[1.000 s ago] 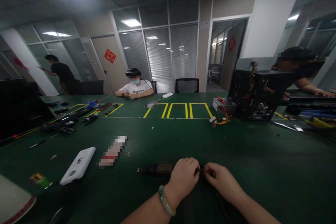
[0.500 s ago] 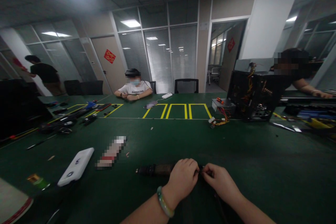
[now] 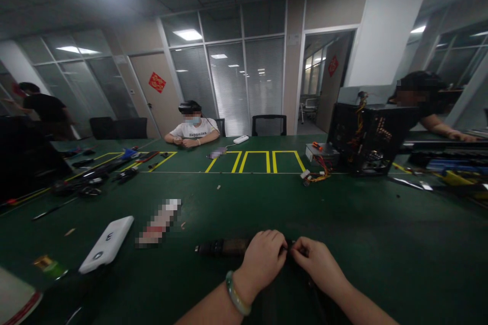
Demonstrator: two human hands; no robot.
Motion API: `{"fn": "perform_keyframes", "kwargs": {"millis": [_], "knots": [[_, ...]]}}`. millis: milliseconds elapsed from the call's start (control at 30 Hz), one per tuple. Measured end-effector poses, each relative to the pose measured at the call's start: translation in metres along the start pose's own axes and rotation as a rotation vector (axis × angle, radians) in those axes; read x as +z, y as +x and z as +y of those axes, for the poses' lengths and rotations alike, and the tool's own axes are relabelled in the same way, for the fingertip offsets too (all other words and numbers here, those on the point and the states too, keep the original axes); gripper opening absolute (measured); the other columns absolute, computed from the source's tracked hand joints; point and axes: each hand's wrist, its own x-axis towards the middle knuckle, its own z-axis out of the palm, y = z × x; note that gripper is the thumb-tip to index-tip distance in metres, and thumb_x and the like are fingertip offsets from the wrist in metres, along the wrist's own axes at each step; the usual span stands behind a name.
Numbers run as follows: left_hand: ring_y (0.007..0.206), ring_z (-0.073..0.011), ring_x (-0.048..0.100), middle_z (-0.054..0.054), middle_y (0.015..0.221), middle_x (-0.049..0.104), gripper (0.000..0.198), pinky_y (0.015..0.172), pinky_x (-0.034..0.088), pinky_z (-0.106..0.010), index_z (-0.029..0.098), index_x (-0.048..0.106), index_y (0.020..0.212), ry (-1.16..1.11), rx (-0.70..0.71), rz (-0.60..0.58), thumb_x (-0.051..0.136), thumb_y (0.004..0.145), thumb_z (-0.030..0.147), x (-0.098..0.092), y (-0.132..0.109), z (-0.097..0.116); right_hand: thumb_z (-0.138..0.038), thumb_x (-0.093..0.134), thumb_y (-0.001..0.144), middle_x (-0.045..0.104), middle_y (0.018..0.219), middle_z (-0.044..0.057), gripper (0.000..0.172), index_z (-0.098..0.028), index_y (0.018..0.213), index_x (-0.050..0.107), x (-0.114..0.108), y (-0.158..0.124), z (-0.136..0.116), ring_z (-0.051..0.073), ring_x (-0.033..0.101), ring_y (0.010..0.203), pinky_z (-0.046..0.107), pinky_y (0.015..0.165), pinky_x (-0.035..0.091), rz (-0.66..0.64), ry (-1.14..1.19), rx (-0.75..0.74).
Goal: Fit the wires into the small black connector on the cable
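Note:
A dark, long-bodied electric screwdriver [image 3: 229, 247] lies across the near part of the green table, its metal tip pointing left. My left hand [image 3: 265, 259], with a jade bangle on the wrist, is wrapped over its right-hand end and hides that part. Just to the right, my right hand [image 3: 316, 261] has thumb and fingers pinched together at the screwdriver's tail, where something small and dark shows between the two hands. What exactly the right fingertips grip is hidden. A dark cord seems to run down toward me below the right hand.
Left of the hands lie a white power bank [image 3: 107, 244], a blurred-out flat packet [image 3: 159, 223] and a small green-and-gold bottle [image 3: 50, 266]. An open computer case [image 3: 371, 137] and a power supply [image 3: 322, 155] stand at back right. One person [image 3: 194, 129] sits opposite; two others are at the sides.
The view has shifted slightly, so things sit a little further left. Both hands keep nearly the same hold at the screwdriver's end. The person at far left has moved left.

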Motion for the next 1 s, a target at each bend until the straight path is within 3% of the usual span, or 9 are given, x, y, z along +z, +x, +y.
{"fn": "perform_keyframes", "kwargs": {"millis": [500, 800, 1000], "knots": [[0.096, -0.0174, 0.055, 0.002, 0.100, 0.061, 0.013, 0.086, 0.040, -0.033, 0.022, 0.056, 0.094, 0.008, 0.050, -0.020, 0.059, 0.086, 0.012, 0.0034, -0.0006, -0.0035, -0.023, 0.054, 0.084, 0.068, 0.070, -0.002, 0.012, -0.021, 0.077, 0.063, -0.0004, 0.0011, 0.0020, 0.015, 0.062, 0.065, 0.022, 0.056, 0.036, -0.046, -0.093, -0.003], [0.096, -0.0180, 0.057, 0.001, 0.101, 0.062, 0.013, 0.086, 0.042, -0.034, 0.022, 0.055, 0.095, -0.011, 0.007, -0.005, 0.060, 0.086, 0.014, 0.0040, 0.0004, -0.0022, -0.022, 0.055, 0.083, 0.068, 0.071, -0.002, 0.010, -0.021, 0.077, 0.063, -0.0027, 0.0006, 0.0007, 0.014, 0.062, 0.066, 0.022, 0.057, 0.036, -0.041, -0.090, 0.001], [0.109, -0.0192, 0.055, 0.000, 0.120, 0.060, 0.022, 0.094, 0.042, -0.036, 0.023, 0.055, 0.101, -0.025, 0.048, 0.009, 0.057, 0.085, 0.009, 0.0010, -0.0005, -0.0011, -0.023, 0.055, 0.084, 0.068, 0.072, -0.002, 0.011, -0.021, 0.076, 0.063, -0.0043, 0.0002, -0.0017, 0.014, 0.062, 0.066, 0.022, 0.057, 0.037, -0.063, -0.084, 0.017]]}}
